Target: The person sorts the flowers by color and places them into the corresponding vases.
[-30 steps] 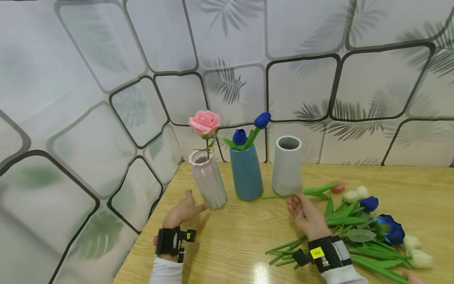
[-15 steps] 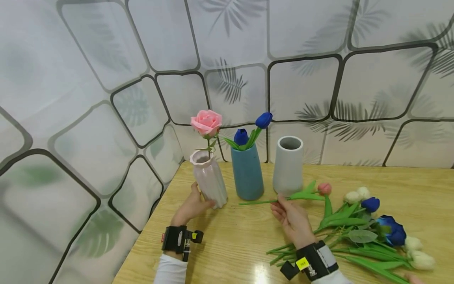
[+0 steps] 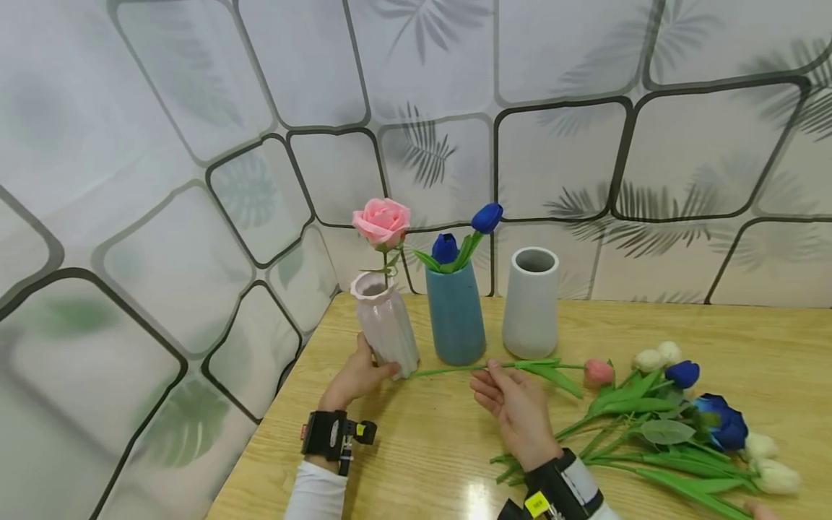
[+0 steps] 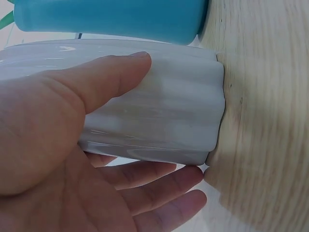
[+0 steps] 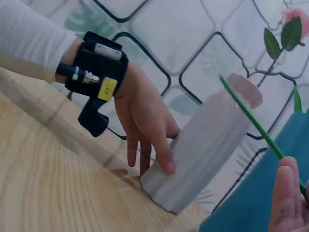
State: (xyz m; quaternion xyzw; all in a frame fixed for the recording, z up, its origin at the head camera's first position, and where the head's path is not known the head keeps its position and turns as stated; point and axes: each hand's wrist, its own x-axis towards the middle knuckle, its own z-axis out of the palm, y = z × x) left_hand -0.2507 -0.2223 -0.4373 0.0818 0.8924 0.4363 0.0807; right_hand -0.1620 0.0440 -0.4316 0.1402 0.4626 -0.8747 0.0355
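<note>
Your left grip (image 3: 356, 374) was clamped on the pink vase (image 3: 392, 332) near its base; your right grip (image 3: 516, 412) pinched the tulip (image 3: 551, 375) sideways before the blue vase (image 3: 457, 318). Apparently you were readying an insertion; next likely called for raising it, stem down, above the steadied vase.

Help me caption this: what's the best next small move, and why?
Probably lift the green-stemmed pink tulip above the glossy pale-pink fluted vase, since the right hand pinches its stem outside the vase, which the left hand touches.
</note>
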